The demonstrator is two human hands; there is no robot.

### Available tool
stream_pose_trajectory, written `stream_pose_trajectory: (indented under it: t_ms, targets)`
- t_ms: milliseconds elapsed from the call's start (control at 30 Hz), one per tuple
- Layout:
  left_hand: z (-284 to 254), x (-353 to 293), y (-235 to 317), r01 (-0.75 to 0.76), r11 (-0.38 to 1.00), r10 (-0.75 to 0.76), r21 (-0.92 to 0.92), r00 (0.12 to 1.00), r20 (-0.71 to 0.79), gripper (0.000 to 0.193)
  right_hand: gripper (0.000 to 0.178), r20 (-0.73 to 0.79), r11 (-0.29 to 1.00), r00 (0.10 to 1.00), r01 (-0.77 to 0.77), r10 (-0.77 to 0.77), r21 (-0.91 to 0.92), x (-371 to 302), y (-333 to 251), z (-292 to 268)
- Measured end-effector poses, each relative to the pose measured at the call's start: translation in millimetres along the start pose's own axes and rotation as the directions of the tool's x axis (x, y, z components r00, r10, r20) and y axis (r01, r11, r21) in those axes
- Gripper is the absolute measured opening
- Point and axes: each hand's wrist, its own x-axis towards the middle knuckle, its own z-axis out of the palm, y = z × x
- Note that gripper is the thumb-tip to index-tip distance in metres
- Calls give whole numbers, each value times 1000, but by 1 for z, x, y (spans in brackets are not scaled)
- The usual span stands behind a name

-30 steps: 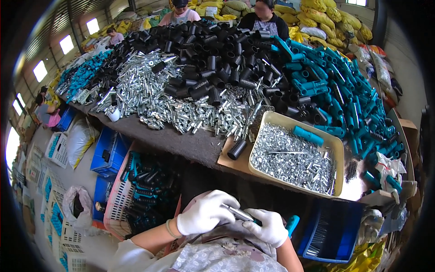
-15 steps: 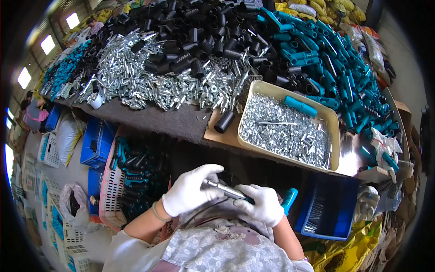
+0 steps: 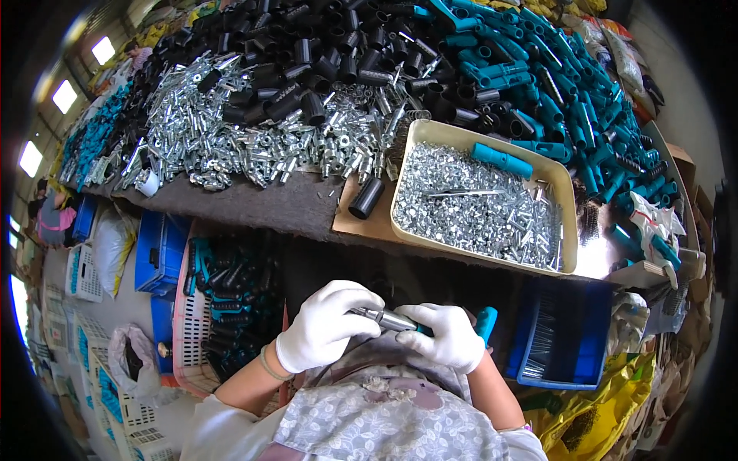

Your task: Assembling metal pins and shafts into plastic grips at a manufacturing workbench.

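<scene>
In front of my lap, both white-gloved hands are closed on one tool with a metal shaft (image 3: 390, 320) and a teal body. My left hand (image 3: 324, 329) has its thumb and fingers around the shaft's narrow end. The part by the palm of my right hand (image 3: 452, 338) is gripped there, mostly hidden by the glove. A rounded teal end (image 3: 486, 323) sticks out past the right hand; whether it belongs to the same piece I cannot tell.
On the bench ahead, a cream tray (image 3: 397, 207) holds small metal parts and a teal handle. Behind lie heaps of metal fittings (image 3: 207, 138), black sleeves (image 3: 300, 61) and teal handles (image 3: 561, 100). A pink basket (image 3: 190, 338) stands left, a blue bin (image 3: 565, 382) right.
My left hand has closed further around the shaft's end, its fingers now curled down over it. The right hand keeps its grip. The whole view has shifted slightly.
</scene>
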Motion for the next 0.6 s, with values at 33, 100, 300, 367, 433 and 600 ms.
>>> stream_pose_trajectory:
  t_ms: [33, 100, 300, 367, 433, 600]
  targets:
    - [0, 1, -4, -49, 999, 49, -9, 999, -18, 31, 46, -8, 1000, 1000, -10, 10, 5, 0, 3, 0]
    - [2, 1, 2, 199, 979, -202, -39, 975, -94, 37, 47, -36, 991, 999, 6, -1, 132, -1, 10, 1]
    - [14, -16, -28, 358, 934, -304, -10, 808, 504, 84, 42, -413, 155, 891, 389, 190, 908, 11, -1, 27]
    - [3, -28, -31, 508, 861, -442, 22, 726, 527, 78, 33, -369, -75, 874, 411, 317, 908, 11, 24, 31]
    - [-13, -33, -30, 668, 743, -530, -42, 625, 573, 72, 24, -154, -240, 792, 355, 590, 904, 14, 64, 41]
    - [12, -45, -53, 792, 581, -550, -190, 554, 625, 76, 12, 98, -237, 607, 154, 788, 959, 67, 194, 114]
